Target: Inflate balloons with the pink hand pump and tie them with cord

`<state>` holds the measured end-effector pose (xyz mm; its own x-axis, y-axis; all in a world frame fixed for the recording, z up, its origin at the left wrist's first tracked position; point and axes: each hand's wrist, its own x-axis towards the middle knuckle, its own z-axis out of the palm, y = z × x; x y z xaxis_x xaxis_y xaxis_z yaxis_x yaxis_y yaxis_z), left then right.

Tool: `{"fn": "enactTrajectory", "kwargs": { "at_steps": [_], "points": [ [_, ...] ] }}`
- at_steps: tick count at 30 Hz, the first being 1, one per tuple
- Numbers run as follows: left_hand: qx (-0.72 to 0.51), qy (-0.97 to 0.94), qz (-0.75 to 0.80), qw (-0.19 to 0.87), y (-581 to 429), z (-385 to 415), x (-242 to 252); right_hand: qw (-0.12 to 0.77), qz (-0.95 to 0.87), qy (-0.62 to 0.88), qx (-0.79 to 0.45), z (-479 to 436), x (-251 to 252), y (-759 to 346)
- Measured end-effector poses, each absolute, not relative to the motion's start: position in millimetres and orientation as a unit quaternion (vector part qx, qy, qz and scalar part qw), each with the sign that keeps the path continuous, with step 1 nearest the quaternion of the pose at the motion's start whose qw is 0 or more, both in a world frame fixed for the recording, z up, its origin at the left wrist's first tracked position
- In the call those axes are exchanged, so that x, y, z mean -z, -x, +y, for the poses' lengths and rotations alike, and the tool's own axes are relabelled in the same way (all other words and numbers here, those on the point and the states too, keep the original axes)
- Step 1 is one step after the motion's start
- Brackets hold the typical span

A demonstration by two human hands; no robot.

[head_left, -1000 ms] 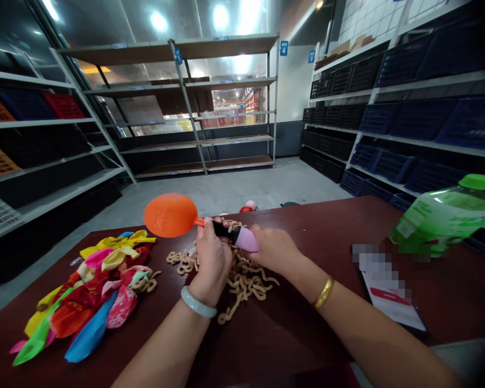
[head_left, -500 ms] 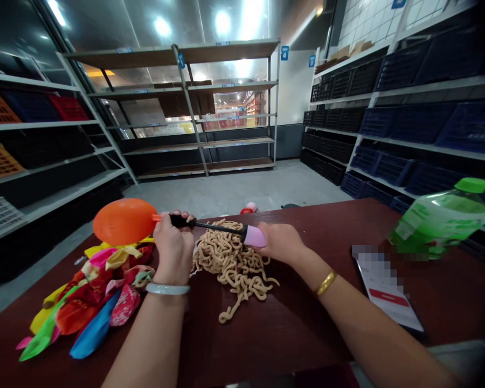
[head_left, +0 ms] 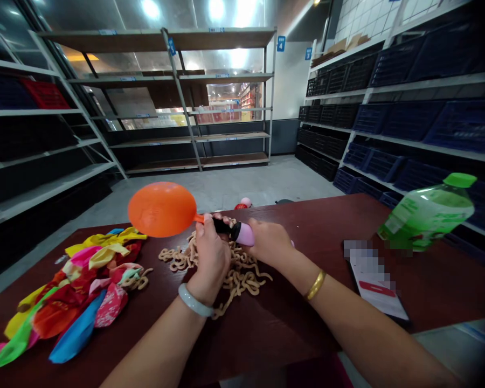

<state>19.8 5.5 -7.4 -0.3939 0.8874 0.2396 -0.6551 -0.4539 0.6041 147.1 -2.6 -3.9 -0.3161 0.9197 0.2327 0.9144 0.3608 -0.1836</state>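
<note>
An inflated orange balloon (head_left: 161, 209) points left, its neck fitted on the tip of a hand balloon pump (head_left: 246, 235) with a black body and pink handle. My left hand (head_left: 212, 253) is closed around the balloon's neck and the pump's black front end. Wrapped around the pink handle, my right hand (head_left: 271, 242) is close to my left. Under both hands lies a heap of tan, noodle-like strands (head_left: 244, 277), partly hidden by them. Limp balloons in many colours (head_left: 76, 264) are piled at the table's left.
On the right of the dark red table (head_left: 307, 345) lie a phone (head_left: 378, 291) and a green-capped bottle (head_left: 428, 215) of green liquid. Racks with dark crates (head_left: 392, 121) line the right. A metal shelf unit (head_left: 222, 161) stands at the back beyond the floor.
The pump's thin rod, bare between my hands before, no longer shows, and my hands are closer together. My left hand and the balloon moved right, and the balloon looks bigger. The view shifted slightly.
</note>
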Motion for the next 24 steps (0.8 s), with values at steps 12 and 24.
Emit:
{"fn": "enactTrajectory", "kwargs": {
  "at_steps": [12, 24],
  "points": [
    [-0.855, -0.240, 0.230, 0.399, 66, 33, -18, 0.134, -0.820, 0.556, -0.011, 12, 8, -156],
    [-0.838, -0.235, 0.219, 0.441, 21, 29, 3, 0.103, -0.816, 0.568, 0.010, 13, 9, -161]
  ]
}}
